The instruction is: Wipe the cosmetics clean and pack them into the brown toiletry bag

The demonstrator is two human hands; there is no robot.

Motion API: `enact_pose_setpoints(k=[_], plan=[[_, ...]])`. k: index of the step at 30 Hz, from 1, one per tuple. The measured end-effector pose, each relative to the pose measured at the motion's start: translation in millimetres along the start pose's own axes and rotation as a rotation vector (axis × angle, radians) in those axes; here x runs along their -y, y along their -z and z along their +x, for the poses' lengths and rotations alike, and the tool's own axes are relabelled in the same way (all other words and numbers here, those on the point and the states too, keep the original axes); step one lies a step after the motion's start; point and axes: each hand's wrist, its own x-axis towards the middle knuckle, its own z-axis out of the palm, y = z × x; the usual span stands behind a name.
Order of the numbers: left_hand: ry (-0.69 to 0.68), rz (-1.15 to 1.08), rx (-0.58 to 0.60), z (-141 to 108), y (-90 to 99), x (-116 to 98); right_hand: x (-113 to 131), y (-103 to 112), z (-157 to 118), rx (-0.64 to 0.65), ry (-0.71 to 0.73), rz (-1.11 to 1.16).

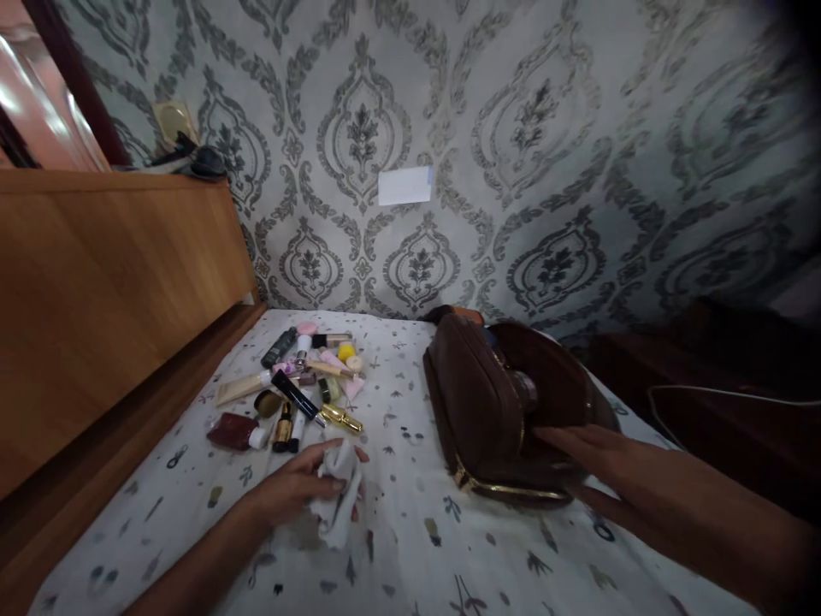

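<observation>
My left hand [314, 483] is closed around a crumpled white cloth [339, 496], held a little above the patterned sheet. My right hand [593, 458] reaches in from the right with its fingers stretched out, touching the lower edge of a brown bag [471, 393]. The bag lies with its gold zip undone and its mouth toward my right hand. Inside the opening, a small round container [524, 389] partly shows. Left of the bag is a group of cosmetics, with a gold tube [341, 418], a black tube [298, 398] and a dark red bottle [236, 432] among them.
A white sheet [410, 556] with small plant prints covers the surface. Along the left stands a wooden cabinet [121, 299]. Patterned wallpaper with a white card [405, 186] rises behind. A pale cable [731, 393] runs over dark things at the right.
</observation>
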Motion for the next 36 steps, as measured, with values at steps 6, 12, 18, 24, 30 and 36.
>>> enact_pose_setpoints(k=[6, 12, 18, 24, 30, 36], plan=[[-0.095, 0.284, -0.189, -0.2, 1.9, -11.9, 50.2, 11.6, 7.1, -0.310, 0.199, 0.149], [-0.059, 0.429, 0.035, -10.0, -19.0, -6.0, 119.6, -21.8, 14.5, -0.048, 0.368, 0.469], [-0.297, 0.832, -0.265, -22.9, 0.0, -14.8, 160.9, -61.7, 34.6, 0.082, 0.244, 0.776], [-0.453, 1.246, -0.983, -52.1, 84.7, -40.9, 193.0, -68.4, 51.9, 0.224, 0.097, 0.959], [-0.362, 1.422, -0.957, -67.9, 118.8, -19.2, 220.0, -70.5, 65.3, 0.299, 0.071, 1.146], [-0.304, 1.587, -1.049, -66.8, 119.0, -9.1, 239.3, -82.8, 69.0, 0.425, -0.105, 1.448]])
